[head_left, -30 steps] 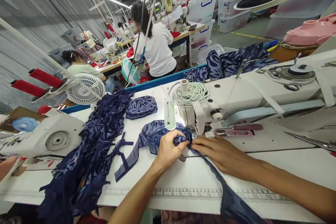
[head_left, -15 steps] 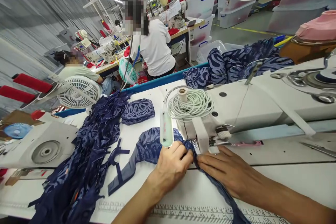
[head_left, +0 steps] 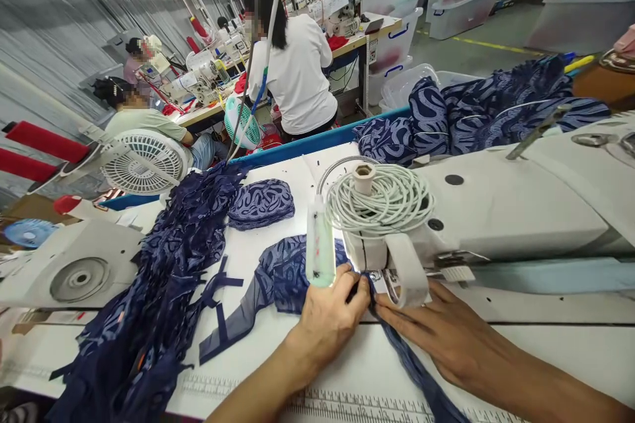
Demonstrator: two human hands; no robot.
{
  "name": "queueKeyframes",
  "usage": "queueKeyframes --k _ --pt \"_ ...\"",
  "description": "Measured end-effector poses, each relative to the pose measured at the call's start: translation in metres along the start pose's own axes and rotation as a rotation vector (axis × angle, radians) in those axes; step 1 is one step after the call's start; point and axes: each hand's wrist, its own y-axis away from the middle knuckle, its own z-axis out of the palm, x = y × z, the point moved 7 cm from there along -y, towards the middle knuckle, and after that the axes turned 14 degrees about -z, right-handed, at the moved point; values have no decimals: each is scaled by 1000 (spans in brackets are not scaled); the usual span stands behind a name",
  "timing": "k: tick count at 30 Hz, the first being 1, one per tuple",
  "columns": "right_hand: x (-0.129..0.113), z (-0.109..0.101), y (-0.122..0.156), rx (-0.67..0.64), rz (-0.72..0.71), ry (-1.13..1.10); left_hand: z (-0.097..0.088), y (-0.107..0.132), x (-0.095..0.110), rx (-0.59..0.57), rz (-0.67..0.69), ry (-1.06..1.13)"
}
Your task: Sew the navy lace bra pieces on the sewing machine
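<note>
My left hand [head_left: 330, 317] pinches a navy patterned fabric piece [head_left: 280, 271] just left of the needle area of the white sewing machine [head_left: 496, 211]. My right hand [head_left: 441, 337] lies on the right side with fingers pressed on the same fabric, whose navy strap [head_left: 417, 370] runs down toward me between my arms. The needle is hidden behind the machine head and a small lamp [head_left: 320, 248]. A coil of white cord [head_left: 381, 201] sits on top of the machine.
A long heap of navy pieces [head_left: 163, 291] lies on the left of the table, a folded padded piece [head_left: 260, 203] behind it, more navy fabric [head_left: 476, 109] behind the machine. A white fan [head_left: 143, 162] stands left. Other people sit at machines beyond.
The view has tilted and drawn closer to the machine head. Both hands stay at the needle area, holding the fabric, shifted slightly forward under the head.
</note>
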Motion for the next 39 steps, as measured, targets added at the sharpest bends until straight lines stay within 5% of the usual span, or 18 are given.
queueKeyframes --k 4,9,12,21,34,39 --pt "3 -4 -4 21 8 -4 5 -4 0 -40 -25 -42" --pt "-2 -19 -15 106 0 -13 -17 7 12 108 -70 -25" --pt "-6 -22 -20 106 1 -16 -21 9 9 74 -122 71" --pt "-7 -29 -23 139 9 -48 -20 10 10 36 -101 100" --pt "-4 -16 -17 43 14 25 -4 0 12 24 -55 -152" --pt "-8 -25 -20 102 8 -30 -30 10 -1 117 -105 -9"
